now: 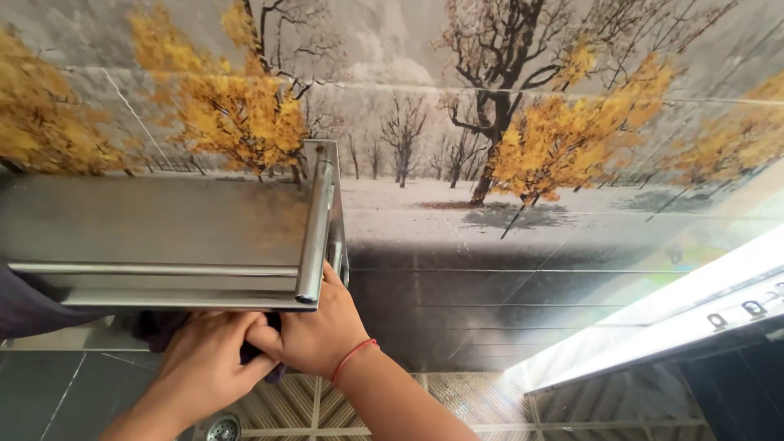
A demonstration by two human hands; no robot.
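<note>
Both of my hands are closed together on a dark cloth (pixel 263 353) just below the front edge of a stainless steel wall shelf (pixel 155 224). My left hand (pixel 204 359) grips the cloth from the left. My right hand (pixel 314 331), with a red thread bracelet on its wrist, grips it from the right and touches the shelf's round rail (pixel 316 229). More dark fabric (pixel 28 302) hangs under the shelf at the left. Most of the cloth is hidden by my fingers.
The wall behind is tiled with a picture of yellow-leaved trees (pixel 563 139). Dark glossy tiles (pixel 457 310) run below it. A white appliance edge with small buttons (pixel 727 314) slants in at the right. A round metal drain (pixel 222 427) sits low in the patterned floor.
</note>
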